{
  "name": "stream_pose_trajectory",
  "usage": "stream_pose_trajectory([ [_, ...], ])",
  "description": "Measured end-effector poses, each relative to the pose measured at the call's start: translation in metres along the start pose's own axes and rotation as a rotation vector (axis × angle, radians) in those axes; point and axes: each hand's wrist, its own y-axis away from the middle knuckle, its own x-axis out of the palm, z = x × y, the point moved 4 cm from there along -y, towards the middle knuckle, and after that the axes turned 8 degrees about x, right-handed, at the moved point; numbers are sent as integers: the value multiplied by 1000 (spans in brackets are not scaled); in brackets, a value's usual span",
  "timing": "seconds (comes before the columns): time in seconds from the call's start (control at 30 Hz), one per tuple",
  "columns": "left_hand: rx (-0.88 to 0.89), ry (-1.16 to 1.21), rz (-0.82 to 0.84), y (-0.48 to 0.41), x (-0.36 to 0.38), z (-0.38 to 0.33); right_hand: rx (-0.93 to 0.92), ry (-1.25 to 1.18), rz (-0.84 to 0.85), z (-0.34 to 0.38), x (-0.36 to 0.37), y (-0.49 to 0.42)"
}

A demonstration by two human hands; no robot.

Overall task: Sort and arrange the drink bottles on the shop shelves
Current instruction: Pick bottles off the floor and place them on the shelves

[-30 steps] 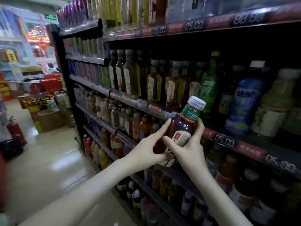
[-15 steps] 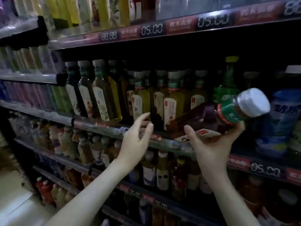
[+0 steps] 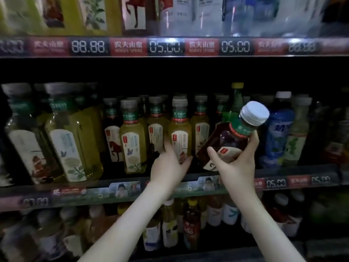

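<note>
Right now the dark tea bottle is off the shelf and in the air, in front of the row on the middle shelf. It is tilted so that its white cap points to about one o'clock and its base to seven. The right hand holds it round the label band, thumb on the near face and fingers wrapped behind, just under the neck. Just beside it at nine o'clock, the left hand is on a yellow tea bottle standing upright in the front row. Its fingers go round the bottle's left side and its thumb lies low on the right, so it looks to be gripping the base, though the far fingertips are hidden. A blue bottle stands at three o'clock of the dark one, and a green bottle rises at twelve. The dark bottle looks full and sealed, so I judge it fairly heavy for one hand. The plastic seems stiff, but the label wrap may be slick. The best hold is round the mid body, where the flat sides give purchase — not by the cap. The neighbours stand close, so a nudge could topple them.
</note>
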Motion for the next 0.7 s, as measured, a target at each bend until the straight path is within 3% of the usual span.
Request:
stream_pose_trajectory([
  [0.17,-39,76,43,-15,5,3,-25,37,6,-10,12,2],
  [0.33,-5,8,22,-20,13,0,-51,69,38,-10,16,3],
  [0.47,-7,18,11,-13,17,-3,-85,-21,-18,-2,4,11],
  [0.53,61,-7,-98,-3,13,-11,-99,-70,-84,5,-12,13],
  [0.63,357,-64,-442,14,12,-40,-229,-26,-150,23,-43,10],
  [0.7,514,-3,-508,19,20,-65,-253,6,-160,25,-65,7],
])
